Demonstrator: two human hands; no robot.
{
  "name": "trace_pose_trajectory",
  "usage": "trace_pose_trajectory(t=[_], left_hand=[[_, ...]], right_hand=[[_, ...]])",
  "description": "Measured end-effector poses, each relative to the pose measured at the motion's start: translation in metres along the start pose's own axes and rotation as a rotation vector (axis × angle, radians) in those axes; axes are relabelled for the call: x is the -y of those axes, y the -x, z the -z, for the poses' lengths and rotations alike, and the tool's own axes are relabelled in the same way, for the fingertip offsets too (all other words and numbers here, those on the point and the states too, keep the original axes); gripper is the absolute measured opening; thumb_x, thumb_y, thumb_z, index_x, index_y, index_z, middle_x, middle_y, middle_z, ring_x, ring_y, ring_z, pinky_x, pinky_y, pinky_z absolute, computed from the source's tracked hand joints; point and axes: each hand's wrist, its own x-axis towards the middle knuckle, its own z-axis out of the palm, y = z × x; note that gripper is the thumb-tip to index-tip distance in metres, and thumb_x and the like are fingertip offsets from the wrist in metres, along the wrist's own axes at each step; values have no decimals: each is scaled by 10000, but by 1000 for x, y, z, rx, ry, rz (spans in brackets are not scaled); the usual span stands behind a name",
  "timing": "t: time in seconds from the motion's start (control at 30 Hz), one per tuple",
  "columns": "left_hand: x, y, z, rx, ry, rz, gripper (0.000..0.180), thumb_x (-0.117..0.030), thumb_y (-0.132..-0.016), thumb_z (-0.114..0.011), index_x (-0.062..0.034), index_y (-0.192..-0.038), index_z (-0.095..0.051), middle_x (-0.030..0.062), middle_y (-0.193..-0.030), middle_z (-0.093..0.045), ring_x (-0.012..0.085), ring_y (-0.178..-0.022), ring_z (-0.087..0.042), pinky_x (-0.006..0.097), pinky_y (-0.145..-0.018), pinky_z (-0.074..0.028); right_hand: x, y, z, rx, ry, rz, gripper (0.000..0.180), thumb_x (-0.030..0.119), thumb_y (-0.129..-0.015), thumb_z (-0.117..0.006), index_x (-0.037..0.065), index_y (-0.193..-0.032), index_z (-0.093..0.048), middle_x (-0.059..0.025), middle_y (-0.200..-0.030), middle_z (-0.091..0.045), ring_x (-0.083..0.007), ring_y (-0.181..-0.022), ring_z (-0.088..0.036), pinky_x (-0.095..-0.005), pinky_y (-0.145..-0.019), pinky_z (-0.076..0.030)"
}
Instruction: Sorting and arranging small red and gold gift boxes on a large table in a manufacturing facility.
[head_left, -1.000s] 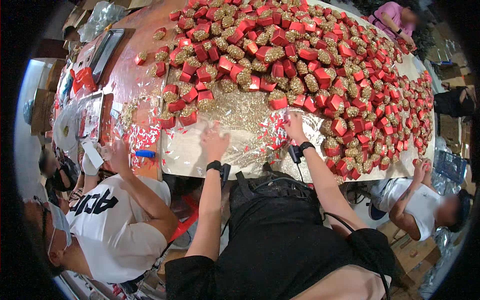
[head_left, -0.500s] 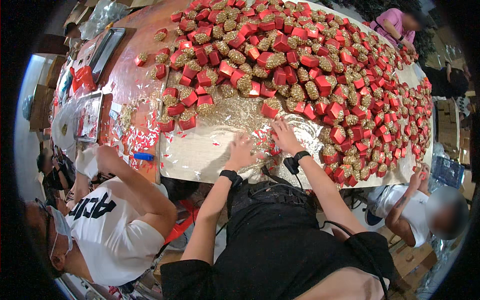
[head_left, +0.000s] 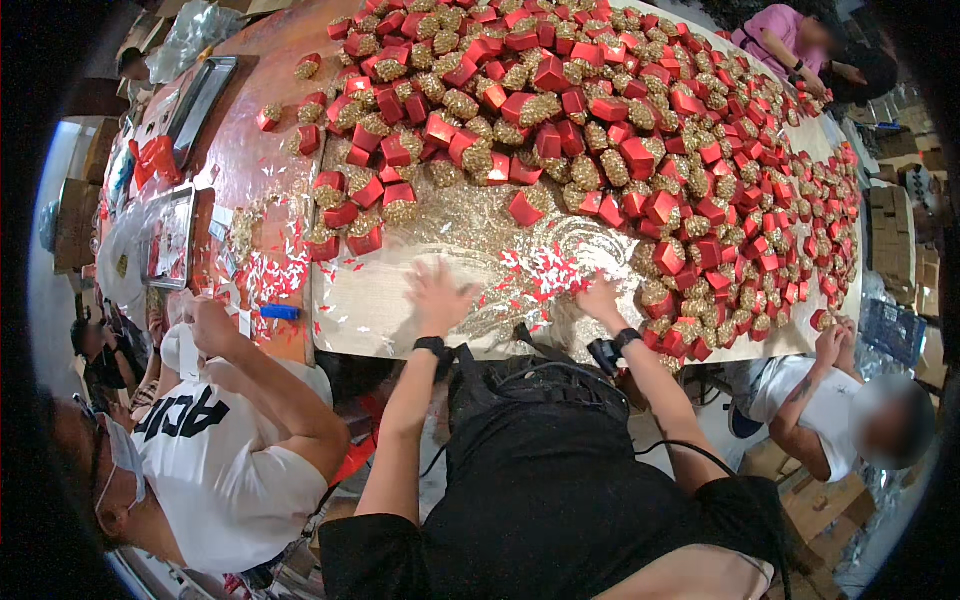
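Note:
My left hand (head_left: 438,298) is spread over the pale board, its fingers apart and nothing in them. Beside a loose heap of red and white paper scraps (head_left: 552,270), my right hand (head_left: 600,298) lies low, fingers stretched toward the heap and slightly blurred. Gold glitter (head_left: 470,225) is smeared in streaks over the board (head_left: 365,290) around both hands. A single red box-shaped piece with a glittery gold top (head_left: 527,208) sits just beyond the scraps, at the near edge of a large pile of such pieces (head_left: 640,155).
A person in a white shirt (head_left: 215,450) works at my left, another (head_left: 800,400) at my right, and one in pink (head_left: 780,40) at the far right. On the reddish table lie a blue object (head_left: 280,312), more scraps (head_left: 275,275) and metal trays (head_left: 172,235).
My left hand has moved left, away from the scraps. My right hand has come nearer to me and a little right. The scraps now sit in a more visible heap between them.

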Motion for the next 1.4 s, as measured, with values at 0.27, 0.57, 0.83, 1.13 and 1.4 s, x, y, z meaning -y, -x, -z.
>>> trace_pose_trajectory(t=[0.27, 0.57, 0.83, 1.13, 1.4], left_hand=[[-56, 10, 11, 124, 411, -523, 800, -576, -773, -448, -76, -1344, -197, 255, -1348, -194, 405, -1256, -166, 498, -1008, -145], [42, 38, 25, 154, -78, -70, 1108, -698, -554, -574, -103, -1367, -113, 230, -1397, -61, 458, -1256, -97, 636, -910, -176], [23, 34, 7, 189, -133, -141, 1219, -589, -426, -723, -176, -1377, -82, 267, -1386, 15, 501, -1245, -9, 684, -873, -162], [-31, 5, -11, 82, -129, -438, 1196, -564, -422, -739, -177, -1369, -120, 257, -1387, -8, 513, -1233, -50, 694, -865, -157], [-24, 7, -10, 77, -211, -455, 1169, -606, -463, -702, -153, -1370, -119, 184, -1404, -79, 440, -1261, -90, 628, -915, -197]], right_hand=[[92, 24, 44, 146, -194, 566, 959, 205, -633, -678, 115, -1357, -57, -291, -1338, -115, -470, -1216, -179, -580, -926, -249], [125, 17, 58, 141, 325, 737, 944, 292, -537, -775, 263, -1326, -259, -120, -1397, -132, -432, -1231, -182, -638, -896, -251], [96, 16, 25, 90, -226, 800, 259, -45, -678, -485, 49, -915, -531, -139, -972, -491, -341, -908, -466, -400, -774, -404], [105, 26, 101, -21, -442, 712, 170, -59, -663, -532, 7, -814, -576, -126, -803, -553, -297, -753, -542, -348, -655, -449], [98, 37, 121, 17, -449, 582, 159, -68, -674, -544, -5, -819, -556, -132, -747, -532, -271, -694, -541, -326, -621, -438]])
